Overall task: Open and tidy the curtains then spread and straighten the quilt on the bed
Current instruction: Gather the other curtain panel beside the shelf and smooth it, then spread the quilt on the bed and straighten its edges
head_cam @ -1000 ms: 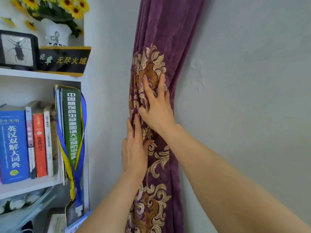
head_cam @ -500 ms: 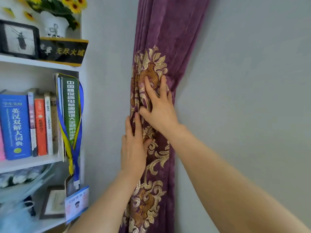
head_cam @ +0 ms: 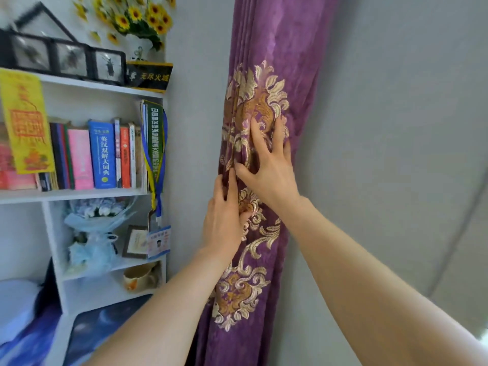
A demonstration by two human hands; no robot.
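You are pressing your spread right hand (head_cam: 268, 170) at twelve o'clock above your flatter left hand (head_cam: 224, 223), bunching the gathered curtain (head_cam: 274, 62) tidily against the wall (head_cam: 396, 128).

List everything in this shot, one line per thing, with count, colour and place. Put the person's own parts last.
curtain: one, purple with gold embroidery, gathered into a bunch against the wall, centre
wall: grey, behind and right of the curtain
bookshelf: one, white, left
books: a row, blue, pink, red and others, upright on the middle shelf
yellow paper: one, hanging in front of the books, far left
lanyard: one, blue and yellow, at the row's right end, badge below
insect frames: three, black, top shelf
sunflowers: one bunch, yellow, top shelf
bouquet: one, pale blue wrap, lower shelf
left hand: flat on the curtain, lower
right hand: fingers spread on the curtain, above the left
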